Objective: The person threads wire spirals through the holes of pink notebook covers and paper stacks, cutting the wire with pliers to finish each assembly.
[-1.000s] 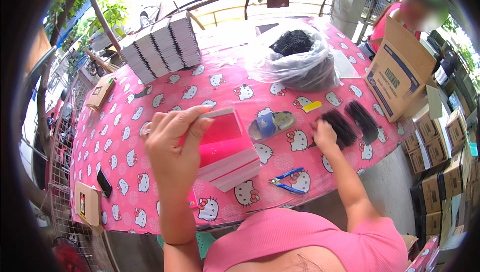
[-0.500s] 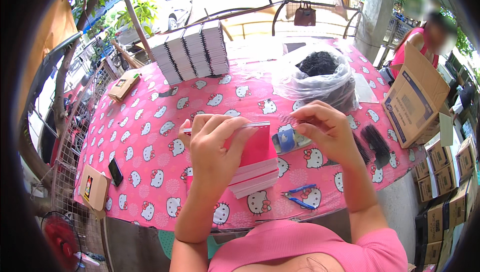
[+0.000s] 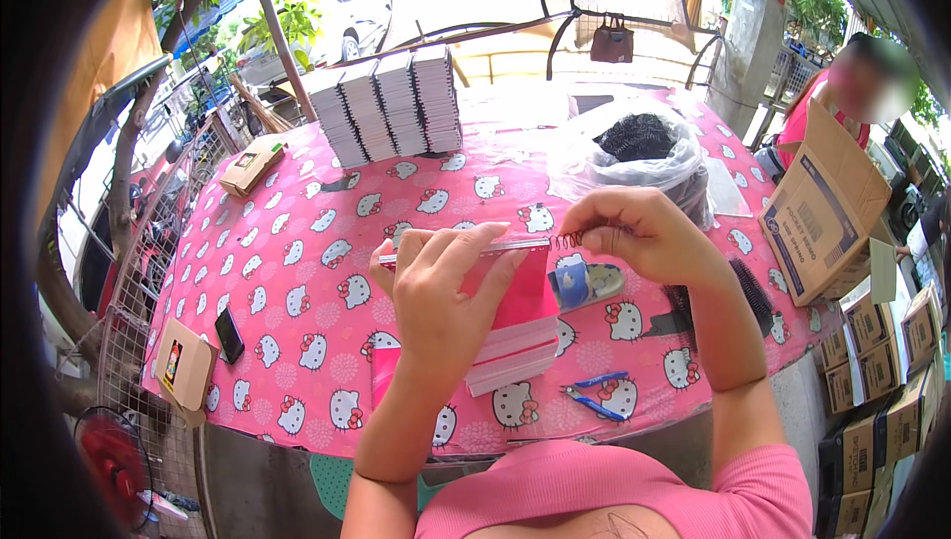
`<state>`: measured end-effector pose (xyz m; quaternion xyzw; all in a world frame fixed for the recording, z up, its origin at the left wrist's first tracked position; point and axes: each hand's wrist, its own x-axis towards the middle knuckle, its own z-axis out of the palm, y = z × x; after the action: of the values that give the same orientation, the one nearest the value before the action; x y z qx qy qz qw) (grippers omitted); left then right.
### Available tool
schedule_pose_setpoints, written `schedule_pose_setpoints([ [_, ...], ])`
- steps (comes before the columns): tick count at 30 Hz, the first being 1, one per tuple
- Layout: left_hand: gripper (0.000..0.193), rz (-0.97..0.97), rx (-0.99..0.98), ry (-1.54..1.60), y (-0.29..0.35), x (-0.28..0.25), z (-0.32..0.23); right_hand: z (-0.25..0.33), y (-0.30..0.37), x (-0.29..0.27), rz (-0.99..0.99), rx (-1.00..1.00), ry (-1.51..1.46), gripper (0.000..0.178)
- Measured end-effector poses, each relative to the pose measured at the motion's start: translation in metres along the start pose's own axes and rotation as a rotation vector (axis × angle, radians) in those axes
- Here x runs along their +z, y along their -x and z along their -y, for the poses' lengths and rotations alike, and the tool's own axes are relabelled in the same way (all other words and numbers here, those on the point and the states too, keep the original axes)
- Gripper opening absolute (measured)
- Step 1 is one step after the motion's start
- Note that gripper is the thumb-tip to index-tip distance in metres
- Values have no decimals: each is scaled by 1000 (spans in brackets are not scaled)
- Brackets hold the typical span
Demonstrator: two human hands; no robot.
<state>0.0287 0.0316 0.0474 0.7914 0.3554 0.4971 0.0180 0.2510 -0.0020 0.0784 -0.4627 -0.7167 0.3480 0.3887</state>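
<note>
My left hand (image 3: 436,286) grips a thin notebook (image 3: 528,276) with a pink cover, its edge turned up toward me. The fingers of my right hand (image 3: 642,237) pinch a dark spiral wire coil (image 3: 567,241), whose left end meets the right end of that edge. Whether the wire passes through any hole is too small to tell. Below the notebook lies a stack of pink and white pads (image 3: 515,359). Blue-handled pliers (image 3: 597,396) rest to the right of the stack, and a blue-and-white patterned object (image 3: 586,283) sits under my right hand.
Far left on the pink tablecloth (image 3: 297,341) rise stacks of spiral-bound notebooks (image 3: 386,108). A plastic bag of black coils (image 3: 639,143) stands beyond my right hand, with loose coils (image 3: 750,296) nearer. A phone (image 3: 229,336) lies left. Another person (image 3: 792,133) is behind an open carton (image 3: 822,207).
My right hand has moved left, bringing the coil up against the notebook's end. My left hand and the notebook have shifted slightly right in view. The other person's head has turned.
</note>
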Motion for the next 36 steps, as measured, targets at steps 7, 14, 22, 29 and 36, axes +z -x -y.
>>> schedule_pose_setpoints([
  [7,21,7,-21,-16,0,1,2,7,1,24,-264,-365,578,17],
  [14,19,-2,-11,-12,2,-2,0,13,-2,33,-184,-305,607,15],
  [22,21,25,-47,49,5,0,3,20,-7,47,-320,-291,578,16],
  [29,27,10,-67,26,5,-5,-4,32,-7,50,-356,-258,580,13],
  [36,23,52,-47,26,8,-8,7,12,-18,27,-171,-352,689,7],
])
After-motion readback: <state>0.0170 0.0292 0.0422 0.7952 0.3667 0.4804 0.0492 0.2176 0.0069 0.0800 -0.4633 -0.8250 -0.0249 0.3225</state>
